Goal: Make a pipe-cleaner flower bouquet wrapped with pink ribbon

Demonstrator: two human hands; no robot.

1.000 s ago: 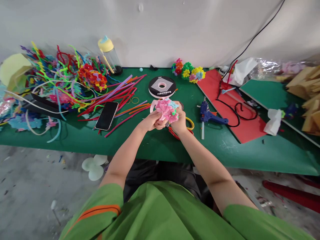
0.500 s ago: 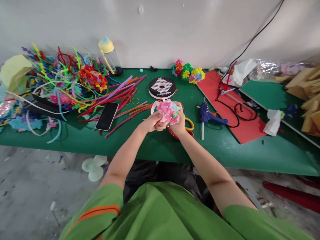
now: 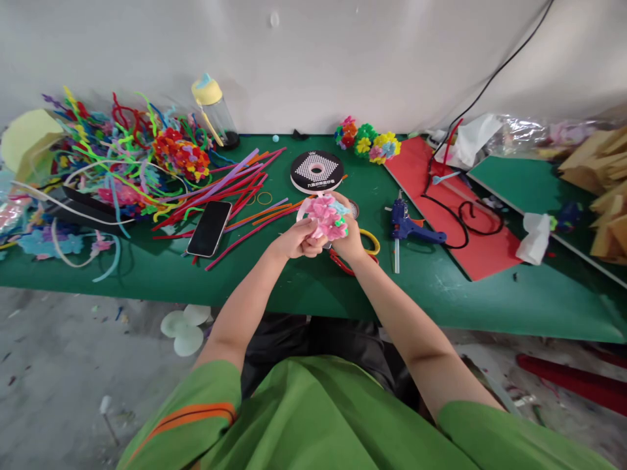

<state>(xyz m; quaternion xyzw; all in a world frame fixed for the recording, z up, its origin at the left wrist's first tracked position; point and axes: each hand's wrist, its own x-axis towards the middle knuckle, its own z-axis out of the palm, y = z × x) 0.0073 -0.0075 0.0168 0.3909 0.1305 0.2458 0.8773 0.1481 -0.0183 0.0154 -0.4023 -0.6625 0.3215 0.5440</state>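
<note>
Up on the wearer's head, the camera looks forward and down, close above the green cloth shirt [image 3: 318, 411], across the smooth green table [image 3: 304, 287] to the pale grey wall [image 3: 147, 39].

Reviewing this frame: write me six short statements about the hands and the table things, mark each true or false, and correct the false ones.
1. The left hand grips the flower cluster, with the right hand close against it. True.
2. The flower cluster is entirely yellow. False: it is mostly pink, with some light blue and green.
3. The ribbon spool lies flat beyond the hands. True.
4. The right hand holds the blue glue gun. False: the blue glue gun lies on the green table.
5. The smartphone lies to the right of both hands. False: the smartphone lies to their left.
6. A yellow-lidded bottle stands near the wall. True.
</note>
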